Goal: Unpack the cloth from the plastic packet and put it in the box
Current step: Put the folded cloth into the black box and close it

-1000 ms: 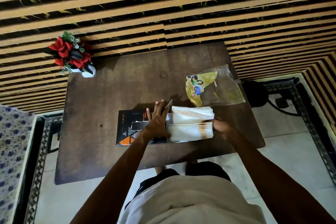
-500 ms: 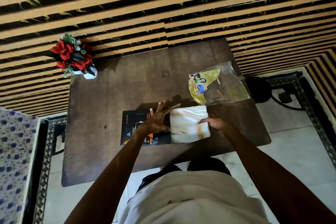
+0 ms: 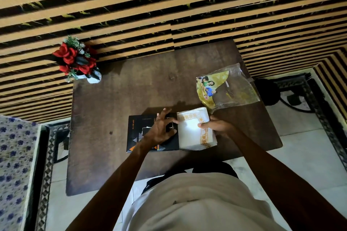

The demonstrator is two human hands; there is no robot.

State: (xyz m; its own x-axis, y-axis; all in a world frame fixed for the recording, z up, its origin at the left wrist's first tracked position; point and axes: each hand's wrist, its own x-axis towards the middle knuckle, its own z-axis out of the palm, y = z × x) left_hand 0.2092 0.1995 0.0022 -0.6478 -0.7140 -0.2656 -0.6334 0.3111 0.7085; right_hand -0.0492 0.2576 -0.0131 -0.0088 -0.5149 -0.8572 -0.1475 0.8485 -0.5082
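The cloth (image 3: pixel 195 129), folded smaller than a second ago, now lies seemingly in the box's (image 3: pixel 150 133) right half, right hand (image 3: pixel 217 126) gripping its edge, left hand (image 3: pixel 161 129) spread loose alongside, plastic packet (image 3: pixel 227 88) empty.

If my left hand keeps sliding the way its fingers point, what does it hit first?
The left hand rests on the black box, fingers angled up and right. Going on, it would probably meet the white cloth's near edge first, which its fingertips seem almost to touch already.

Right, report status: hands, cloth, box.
Left hand on black printed box. Right hand pressing folded white gold-bordered cloth. Empty clear plastic packet aside.
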